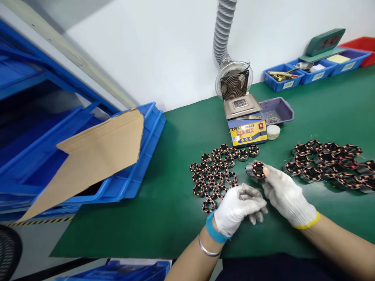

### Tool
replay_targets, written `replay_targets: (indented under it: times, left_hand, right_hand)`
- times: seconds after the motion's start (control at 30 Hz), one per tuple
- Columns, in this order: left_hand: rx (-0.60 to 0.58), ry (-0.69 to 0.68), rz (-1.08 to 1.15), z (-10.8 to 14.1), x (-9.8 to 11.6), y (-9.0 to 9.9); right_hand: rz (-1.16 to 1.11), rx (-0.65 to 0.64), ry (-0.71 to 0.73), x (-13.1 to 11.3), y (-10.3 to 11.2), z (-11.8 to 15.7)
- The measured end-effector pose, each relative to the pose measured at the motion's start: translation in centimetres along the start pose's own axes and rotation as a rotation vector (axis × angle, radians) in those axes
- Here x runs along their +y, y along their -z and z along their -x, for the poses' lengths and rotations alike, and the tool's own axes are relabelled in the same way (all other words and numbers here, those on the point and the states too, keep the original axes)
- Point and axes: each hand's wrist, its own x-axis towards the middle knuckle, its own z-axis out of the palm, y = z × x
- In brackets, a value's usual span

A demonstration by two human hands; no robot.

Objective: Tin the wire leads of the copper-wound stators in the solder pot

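Note:
My right hand (pixel 285 197), in a white knit glove with a yellow cuff, grips a motor stator (pixel 254 170) above the green table. The stator has a grey metal outside and a ring of copper windings, tilted toward me. Close beside it, my left hand (pixel 241 206), gloved in white with a blue wristband, has its fingers bent together. Whether something thin is between them I cannot make out. Just beyond my left hand stands a group of small stators (pixel 217 180). Larger stators (pixel 326 158) sit in rows to the right of my right hand.
A solder pot (pixel 247 125) with lit displays and a fan stands at the back, under a grey hose (pixel 224 33). Beside it are a purple tray (pixel 288 113) and a round white pad (pixel 273 132). Blue bins (pixel 283 84) line the wall. Cardboard (pixel 108 146) covers blue crates at left.

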Motion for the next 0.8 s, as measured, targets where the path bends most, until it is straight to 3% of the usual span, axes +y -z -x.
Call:
replay_targets:
  times: [0.13, 0.23, 0.33, 0.37, 0.43, 0.5, 0.53, 0.67, 0.8]
  left_hand:
    - [0.153, -0.117, 0.022, -0.4, -0.1, -0.9]
    - [0.14, -0.139, 0.053, -0.2, 0.0, -0.9]
    - [0.055, -0.105, -0.042, 0.4, -0.1, -0.7]
    - [0.106, -0.131, -0.111, 0.6, -0.2, -0.8]
    - [0.337, -0.274, -0.315, 0.6, -0.6, -0.9]
    - [0.584, -0.5, -0.6, 0.2, -1.1, -1.0]
    - [0.651, -0.616, -0.757, -0.1, -1.3, -0.9]
    - [0.77, -0.976, -1.204, -0.9, -1.4, -0.1]
    - [0.82, -1.059, -1.265, -1.1, -1.3, -0.2]
  right_hand:
    - [-0.248, -0.05, -0.118, -0.3, -0.5, 0.4]
    - [-0.29, -0.034, -0.152, -0.3, -0.6, 0.6]
    - [-0.232, 0.031, -0.191, -0.2, -0.4, 0.5]
    - [-0.217, 0.058, -0.191, 0.0, -0.3, 0.4]
    - [-0.223, 0.093, -0.158, 0.2, -0.3, 0.2]
    - [-0.269, 0.086, -0.139, 0.4, -0.6, 0.1]
    - [-0.306, 0.077, -0.149, 0.5, -0.8, 0.2]
    - [-0.44, 0.099, -0.241, 0.2, -2.1, 0.7]
    - [-0.374, 0.111, -0.23, 0.0, -2.6, 1.0]
